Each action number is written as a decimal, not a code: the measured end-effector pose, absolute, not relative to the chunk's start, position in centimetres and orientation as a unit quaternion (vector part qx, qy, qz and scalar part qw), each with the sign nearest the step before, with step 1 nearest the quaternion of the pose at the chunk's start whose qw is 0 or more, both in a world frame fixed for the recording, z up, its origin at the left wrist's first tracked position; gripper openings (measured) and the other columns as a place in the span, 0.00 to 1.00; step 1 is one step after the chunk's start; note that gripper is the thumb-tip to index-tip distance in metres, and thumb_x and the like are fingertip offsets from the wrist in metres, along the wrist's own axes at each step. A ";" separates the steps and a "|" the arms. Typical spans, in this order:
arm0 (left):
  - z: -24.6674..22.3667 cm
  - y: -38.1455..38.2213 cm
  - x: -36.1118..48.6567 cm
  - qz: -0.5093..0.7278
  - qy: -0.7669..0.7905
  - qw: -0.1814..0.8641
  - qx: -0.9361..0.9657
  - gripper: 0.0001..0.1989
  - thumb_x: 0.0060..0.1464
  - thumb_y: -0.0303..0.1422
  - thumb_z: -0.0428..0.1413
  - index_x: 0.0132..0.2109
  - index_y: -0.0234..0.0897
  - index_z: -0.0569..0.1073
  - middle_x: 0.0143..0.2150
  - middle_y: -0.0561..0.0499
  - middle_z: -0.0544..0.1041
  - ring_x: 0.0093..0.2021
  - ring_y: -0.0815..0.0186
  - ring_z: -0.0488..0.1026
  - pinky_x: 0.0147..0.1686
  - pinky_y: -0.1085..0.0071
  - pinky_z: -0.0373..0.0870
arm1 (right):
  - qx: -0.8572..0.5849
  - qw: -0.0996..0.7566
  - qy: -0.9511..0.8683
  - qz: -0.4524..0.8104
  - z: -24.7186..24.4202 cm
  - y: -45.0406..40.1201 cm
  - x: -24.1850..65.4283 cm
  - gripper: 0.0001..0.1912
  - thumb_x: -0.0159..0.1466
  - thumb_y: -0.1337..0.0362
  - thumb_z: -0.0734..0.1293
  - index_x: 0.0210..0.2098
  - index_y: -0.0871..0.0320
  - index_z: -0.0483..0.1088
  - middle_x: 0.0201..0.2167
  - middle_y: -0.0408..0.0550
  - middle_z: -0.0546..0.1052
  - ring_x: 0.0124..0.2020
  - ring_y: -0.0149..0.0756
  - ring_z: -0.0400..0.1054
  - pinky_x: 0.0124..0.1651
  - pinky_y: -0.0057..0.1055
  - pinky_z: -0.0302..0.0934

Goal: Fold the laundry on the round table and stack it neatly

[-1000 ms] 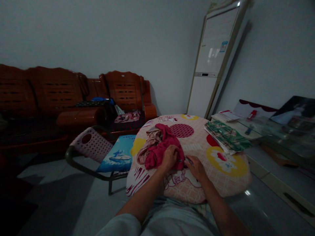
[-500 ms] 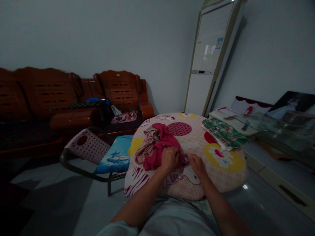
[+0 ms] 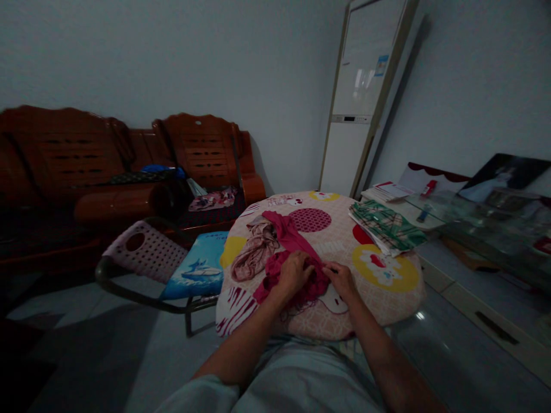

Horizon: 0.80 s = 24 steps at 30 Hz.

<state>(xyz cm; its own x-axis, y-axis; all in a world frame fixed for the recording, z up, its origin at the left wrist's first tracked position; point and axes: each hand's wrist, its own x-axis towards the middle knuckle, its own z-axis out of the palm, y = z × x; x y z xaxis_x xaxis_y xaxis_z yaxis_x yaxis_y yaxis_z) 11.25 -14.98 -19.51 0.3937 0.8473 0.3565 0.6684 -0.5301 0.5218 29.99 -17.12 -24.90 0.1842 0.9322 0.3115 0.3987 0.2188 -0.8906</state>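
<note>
A crumpled magenta garment (image 3: 287, 232) lies on the round table, which has a patterned tablecloth (image 3: 379, 315). My left hand (image 3: 296, 272) is closed on the gathered middle of the garment, its fingers curled into the folds. My right hand (image 3: 340, 279) pinches the garment's right edge between thumb and fingers. Against the garment's left side lies a bunched pale pink patterned cloth (image 3: 252, 255), touched by neither hand. What kind of garment the magenta one is, I cannot make out.
A folded green plaid cloth (image 3: 387, 225) lies at the table's right side. On the left stands a chair with a blue cushion (image 3: 196, 269). Behind are wooden sofas (image 3: 200, 146) and a tall air conditioner (image 3: 350, 132). A glass-topped cabinet (image 3: 486, 226) is at the right.
The magenta garment is spread further right, a strip of it now reaching my right hand. My right hand has gone from beside the garment to pinching its edge. The view has shifted slightly.
</note>
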 end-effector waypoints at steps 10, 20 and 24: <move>-21.2 -14.1 10.3 0.189 0.524 0.132 0.820 0.09 0.61 0.33 0.52 0.43 0.38 0.76 0.38 0.44 0.80 0.42 0.60 0.76 0.40 0.71 0.66 | -0.569 0.604 -0.474 0.293 -24.9 -17.5 31.0 0.18 0.55 0.48 0.67 0.25 0.58 0.71 0.19 0.39 0.67 0.24 0.31 0.57 0.28 0.27 0.53; -21.5 -14.2 12.1 0.201 0.493 0.135 0.836 0.21 0.54 0.32 0.59 0.56 0.42 0.72 0.51 0.44 0.77 0.50 0.57 0.75 0.47 0.68 0.68 | -0.561 0.607 -0.480 0.294 -25.7 -17.1 31.5 0.21 0.55 0.45 0.67 0.27 0.58 0.71 0.23 0.41 0.71 0.27 0.33 0.60 0.30 0.28 0.56; -21.5 -13.9 12.9 0.237 0.502 0.164 0.816 0.10 0.52 0.26 0.55 0.41 0.39 0.77 0.40 0.46 0.79 0.42 0.60 0.76 0.43 0.70 0.69 | -0.562 0.599 -0.491 0.292 -26.0 -17.0 31.8 0.22 0.55 0.43 0.67 0.29 0.59 0.72 0.24 0.41 0.73 0.28 0.34 0.63 0.32 0.28 0.59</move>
